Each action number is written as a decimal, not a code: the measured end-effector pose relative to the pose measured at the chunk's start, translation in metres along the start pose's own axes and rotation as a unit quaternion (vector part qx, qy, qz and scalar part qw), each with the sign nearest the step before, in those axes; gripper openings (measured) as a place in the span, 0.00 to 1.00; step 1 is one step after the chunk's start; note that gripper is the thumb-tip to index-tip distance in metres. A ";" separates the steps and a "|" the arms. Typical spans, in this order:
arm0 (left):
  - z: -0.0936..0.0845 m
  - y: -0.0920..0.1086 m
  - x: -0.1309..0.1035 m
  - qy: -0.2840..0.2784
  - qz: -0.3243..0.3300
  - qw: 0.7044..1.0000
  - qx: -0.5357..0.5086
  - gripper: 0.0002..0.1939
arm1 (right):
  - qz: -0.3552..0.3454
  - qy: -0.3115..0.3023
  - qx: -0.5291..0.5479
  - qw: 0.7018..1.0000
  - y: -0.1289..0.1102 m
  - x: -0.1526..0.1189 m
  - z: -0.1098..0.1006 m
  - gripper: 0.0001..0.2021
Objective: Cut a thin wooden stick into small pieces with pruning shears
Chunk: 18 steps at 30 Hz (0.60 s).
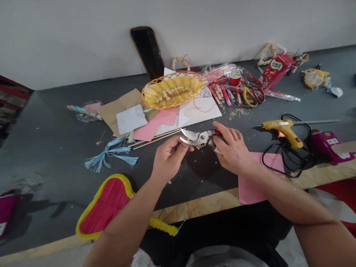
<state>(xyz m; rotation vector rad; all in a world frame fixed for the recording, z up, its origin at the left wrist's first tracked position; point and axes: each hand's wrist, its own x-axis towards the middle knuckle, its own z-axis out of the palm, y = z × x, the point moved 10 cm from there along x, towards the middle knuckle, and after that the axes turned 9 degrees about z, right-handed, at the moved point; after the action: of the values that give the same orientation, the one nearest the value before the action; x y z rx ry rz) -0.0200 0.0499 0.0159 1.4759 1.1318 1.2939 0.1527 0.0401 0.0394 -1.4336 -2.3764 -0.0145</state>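
My right hand is wrapped round the handles of a pair of pruning shears, whose metal blades stand apart and point left. The tips reach over the fingers of my left hand. Thumb and forefinger of that hand are pinched together by the lower blade; whatever lies between them is too small or hidden to make out. Below the shears, small pale cut bits lie on the dark table. Thin wooden sticks rest just behind my left hand.
Behind my hands stands a yellow woven basket with small pale pieces, beside papers and scissors. A yellow glue gun with a black cord lies right. Left are a blue tassel and a red-and-yellow fan shape.
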 end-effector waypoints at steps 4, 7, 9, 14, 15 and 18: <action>0.001 0.002 0.000 -0.007 0.005 1.000 0.008 0.14 | 0.001 0.000 0.003 1.000 0.000 -0.001 0.002 0.17; 0.001 0.001 -0.001 -0.009 0.002 1.000 0.007 0.14 | 0.004 -0.003 0.010 1.000 0.000 -0.001 0.003 0.17; 0.002 0.000 -0.001 -0.013 -0.002 1.000 0.004 0.13 | 0.005 -0.004 0.014 1.000 0.000 -0.001 0.003 0.16; 0.004 0.001 0.000 -0.018 -0.006 1.000 -0.003 0.14 | 0.002 -0.001 0.013 1.000 -0.002 -0.001 0.003 0.15; 0.003 0.001 0.000 -0.017 -0.005 1.000 -0.002 0.14 | 0.003 -0.002 0.013 1.000 -0.002 -0.001 0.003 0.15; 0.004 0.001 0.000 -0.018 -0.001 1.000 -0.002 0.15 | 0.004 -0.010 0.019 1.000 -0.003 -0.001 0.004 0.14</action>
<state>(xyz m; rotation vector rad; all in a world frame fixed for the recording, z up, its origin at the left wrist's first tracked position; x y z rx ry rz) -0.0163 0.0494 0.0165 1.4881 1.1070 1.2629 0.1497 0.0385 0.0357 -1.4337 -2.3741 0.0472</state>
